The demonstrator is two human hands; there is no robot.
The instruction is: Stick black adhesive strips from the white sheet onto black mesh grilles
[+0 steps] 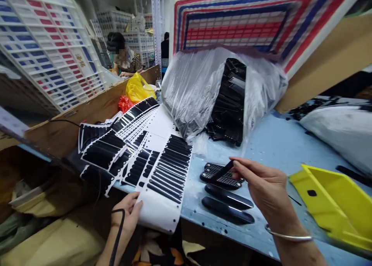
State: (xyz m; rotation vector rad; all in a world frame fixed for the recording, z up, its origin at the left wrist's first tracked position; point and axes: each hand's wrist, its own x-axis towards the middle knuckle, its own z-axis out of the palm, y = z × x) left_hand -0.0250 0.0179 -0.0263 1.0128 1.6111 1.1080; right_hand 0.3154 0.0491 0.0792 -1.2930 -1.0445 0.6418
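Observation:
My left hand (128, 215) pinches the near left edge of a white backing sheet (159, 211), which carries a column of black oblong stickers (170, 169). Between the thumb and fingers of my right hand (263, 184) is a thin black strip (222, 171), tilted down to the left. Just under that strip lie several black pieces with a textured mesh face (212, 177) and small holes at their ends. Nearer the table's front edge are two smooth, glossy black oblong pieces (228, 210), side by side.
More sticker sheets (104, 148) lie fanned out at the left. A clear plastic bag (188, 91) of black parts (229, 103) stands behind. At the right is a yellow bin (334, 204). Striped plastic crates (52, 45) flank the blue table (267, 142). Another person (124, 57) sits beyond.

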